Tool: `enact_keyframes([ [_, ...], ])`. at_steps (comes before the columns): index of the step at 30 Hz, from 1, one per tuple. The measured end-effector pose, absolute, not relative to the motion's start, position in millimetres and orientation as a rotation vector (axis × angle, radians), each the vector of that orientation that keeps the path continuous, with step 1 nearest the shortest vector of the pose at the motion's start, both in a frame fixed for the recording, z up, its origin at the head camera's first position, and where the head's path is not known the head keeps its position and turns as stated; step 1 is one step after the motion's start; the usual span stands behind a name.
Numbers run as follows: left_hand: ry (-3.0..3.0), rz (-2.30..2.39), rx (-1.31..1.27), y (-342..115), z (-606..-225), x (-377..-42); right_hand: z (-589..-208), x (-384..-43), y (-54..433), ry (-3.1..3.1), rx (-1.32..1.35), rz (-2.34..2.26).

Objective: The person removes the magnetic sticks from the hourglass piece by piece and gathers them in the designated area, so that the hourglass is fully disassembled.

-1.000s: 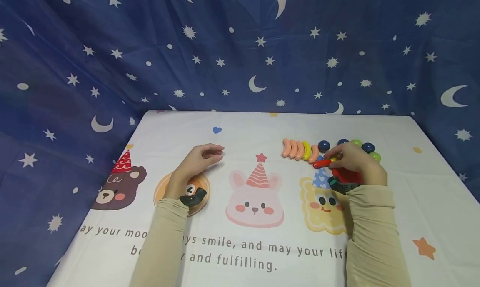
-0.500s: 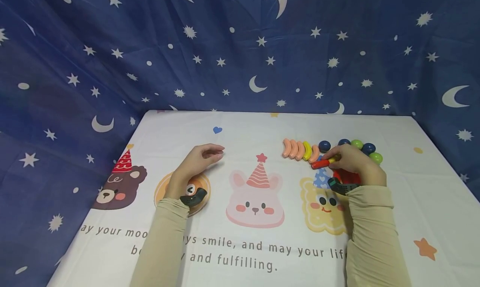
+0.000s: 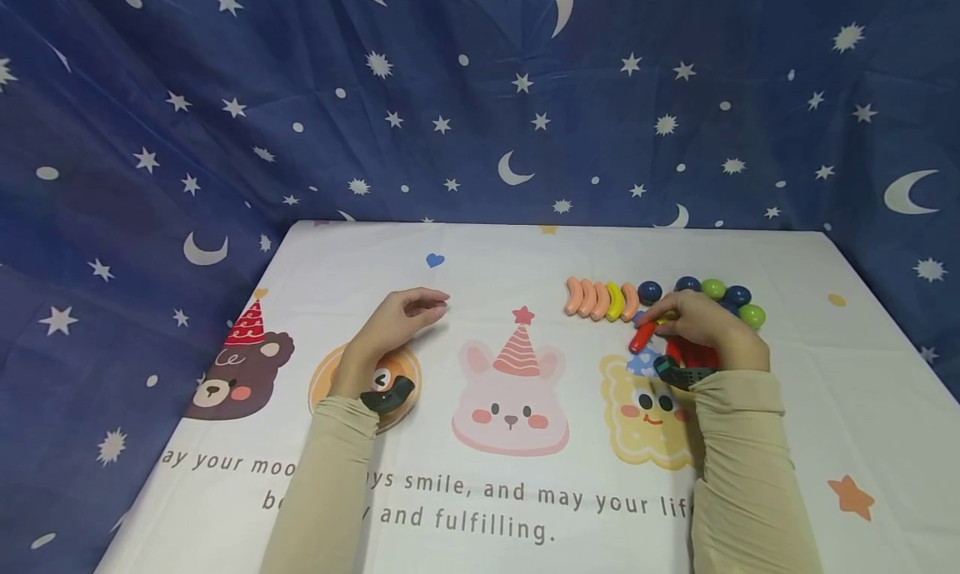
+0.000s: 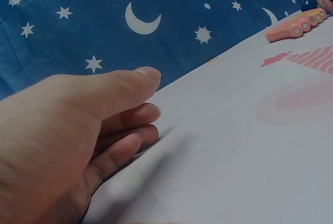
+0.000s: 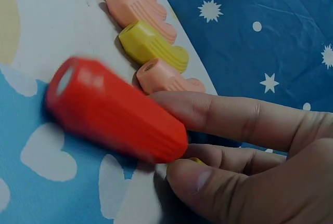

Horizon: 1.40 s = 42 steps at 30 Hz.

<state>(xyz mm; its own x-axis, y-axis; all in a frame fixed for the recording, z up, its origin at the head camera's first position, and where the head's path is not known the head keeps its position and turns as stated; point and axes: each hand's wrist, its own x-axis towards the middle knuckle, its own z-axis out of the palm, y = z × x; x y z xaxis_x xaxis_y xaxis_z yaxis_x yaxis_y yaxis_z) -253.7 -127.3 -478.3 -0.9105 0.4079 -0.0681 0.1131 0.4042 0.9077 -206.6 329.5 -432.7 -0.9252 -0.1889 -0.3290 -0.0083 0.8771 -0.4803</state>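
My right hand (image 3: 697,317) pinches a red ribbed toy piece (image 3: 642,337) between thumb and fingertips. In the right wrist view this red piece (image 5: 117,112) is blurred, tapered and faceted, with a pale round spot on its blunt end. A sliver of yellow (image 5: 196,160) shows by the thumb; most of it is hidden. Just beyond stand a pink curved piece (image 5: 164,77) and a yellow curved piece (image 5: 153,46), part of a row. On the left, my left hand (image 3: 401,316) holds nothing, its fingers loosely bent over the white tablecloth.
Several pink curved pieces (image 3: 585,297) line up at the back right. Dark blue balls (image 3: 649,291) and green balls (image 3: 752,316) cluster beyond the right hand. Red things (image 3: 693,353) lie partly hidden under the right wrist. A starry blue curtain (image 3: 480,99) hangs behind the table.
The red piece has swung in my right fingers, from nearly level to its blunt end pointing down towards me. The left hand has stayed put.
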Motion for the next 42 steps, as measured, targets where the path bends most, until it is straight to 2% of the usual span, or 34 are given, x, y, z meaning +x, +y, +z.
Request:
enact_keyframes([
  [8, 2.390, 1.490, 0.474, -122, -453, -239, -430, -206, 329, 2.647, -0.221, -0.706],
  [15, 2.392, 1.504, 0.490, -122, -449, -236, -425, -204, 330, 2.644, -0.259, -0.685],
  [22, 2.391, 1.514, 0.487, -121, -449, -236, -419, -207, 325, 2.758, 0.000, -0.680],
  [30, 2.406, 1.507, 0.471, -121, -449, -236, -425, -215, 310, 2.840, 0.158, -0.485],
  [38, 2.414, 1.515, 0.474, -121, -450, -237, -433, -216, 293, 2.961, 0.396, -0.484],
  [42, 2.427, 1.537, 0.481, -124, -470, -247, -437, -220, 289, 2.986, 0.466, -0.478],
])
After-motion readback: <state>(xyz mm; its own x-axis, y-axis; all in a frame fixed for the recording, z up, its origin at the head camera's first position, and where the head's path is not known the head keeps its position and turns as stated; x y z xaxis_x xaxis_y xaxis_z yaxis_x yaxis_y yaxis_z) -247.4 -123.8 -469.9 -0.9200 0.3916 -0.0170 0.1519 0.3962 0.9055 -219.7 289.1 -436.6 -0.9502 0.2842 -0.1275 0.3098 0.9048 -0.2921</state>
